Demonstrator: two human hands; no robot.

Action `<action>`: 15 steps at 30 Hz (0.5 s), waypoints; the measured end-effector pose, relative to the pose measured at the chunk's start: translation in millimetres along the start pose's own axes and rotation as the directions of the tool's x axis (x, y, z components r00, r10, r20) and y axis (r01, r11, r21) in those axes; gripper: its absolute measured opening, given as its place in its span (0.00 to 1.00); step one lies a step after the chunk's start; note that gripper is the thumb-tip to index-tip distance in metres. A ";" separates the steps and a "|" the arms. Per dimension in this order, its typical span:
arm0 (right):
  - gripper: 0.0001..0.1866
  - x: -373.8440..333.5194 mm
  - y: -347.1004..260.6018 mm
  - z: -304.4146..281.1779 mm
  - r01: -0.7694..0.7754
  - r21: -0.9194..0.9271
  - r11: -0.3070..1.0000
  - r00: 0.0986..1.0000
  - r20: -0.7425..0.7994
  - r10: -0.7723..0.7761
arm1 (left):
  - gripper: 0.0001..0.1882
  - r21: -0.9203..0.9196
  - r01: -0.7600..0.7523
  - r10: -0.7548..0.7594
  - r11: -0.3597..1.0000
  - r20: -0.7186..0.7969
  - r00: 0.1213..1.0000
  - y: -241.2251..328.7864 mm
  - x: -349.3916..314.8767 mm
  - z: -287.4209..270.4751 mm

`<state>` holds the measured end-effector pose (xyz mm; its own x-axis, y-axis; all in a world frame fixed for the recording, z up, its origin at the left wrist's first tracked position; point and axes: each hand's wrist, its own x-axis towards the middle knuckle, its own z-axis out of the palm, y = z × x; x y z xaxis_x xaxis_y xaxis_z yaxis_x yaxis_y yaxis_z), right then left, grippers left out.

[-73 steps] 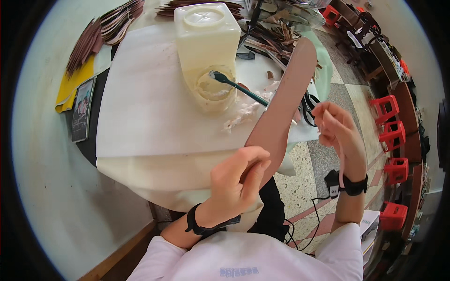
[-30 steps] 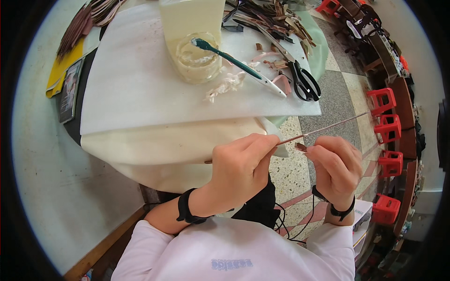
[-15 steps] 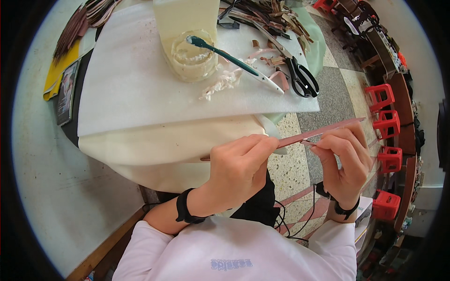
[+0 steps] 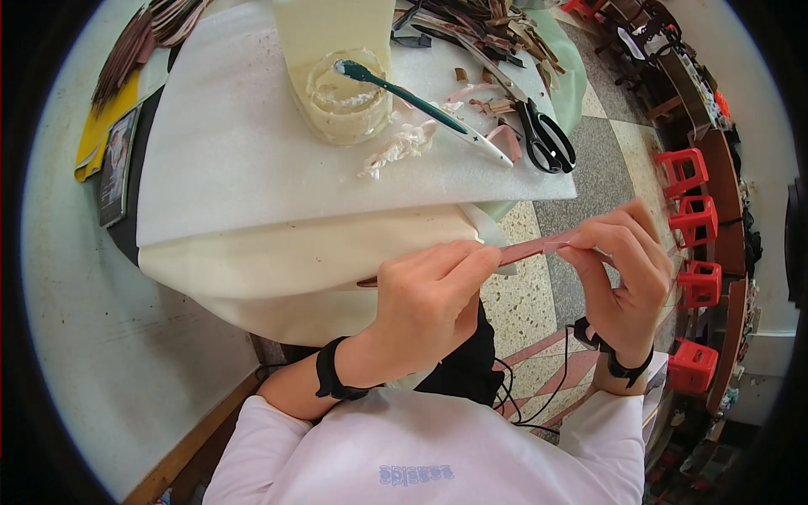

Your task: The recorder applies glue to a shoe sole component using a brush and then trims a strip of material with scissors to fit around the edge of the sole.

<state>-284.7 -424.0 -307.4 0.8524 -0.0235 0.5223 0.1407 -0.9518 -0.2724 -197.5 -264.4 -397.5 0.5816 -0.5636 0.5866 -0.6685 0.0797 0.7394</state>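
A narrow reddish-brown strip [image 4: 522, 252], perhaps leather, stretches between my hands just off the table's near edge. My left hand [image 4: 433, 290] is closed around its middle, and a short dark end pokes out left of the wrist side. My right hand [image 4: 624, 269] pinches at the strip farther right, thumb against fingertips. A small pale pinkish piece [image 4: 554, 247] shows against the strip at those fingertips. The strip's far right end is hidden behind my right fingers.
White sheeting [image 4: 236, 160] covers the table. On it are a cloudy tub [image 4: 320, 126] with a green-and-white toothbrush [image 4: 421, 108] across it, crumpled white shreds [image 4: 402, 147], black-handled scissors [image 4: 545, 139] and a pile of scrap strips [image 4: 497, 38]. A phone [image 4: 119, 168] lies left; red stools [image 4: 694, 220] stand right.
My right fingertips have closed onto the strip, and the small piece they held apart from it now lies against it. The strip's right end has gone behind my right hand.
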 end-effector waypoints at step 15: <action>0.10 -0.8 -4.2 5.3 -0.031 -0.055 0.998 0.999 -0.014 0.030 | 0.16 0.036 -0.035 0.033 0.999 0.041 0.999 1.2 -0.7 -3.8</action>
<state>-283.3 -418.3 -310.9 0.8490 -0.0569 0.5253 0.0862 -0.9659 -0.2440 -197.0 -260.9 -395.7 0.5394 -0.5938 0.5970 -0.7048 0.0694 0.7060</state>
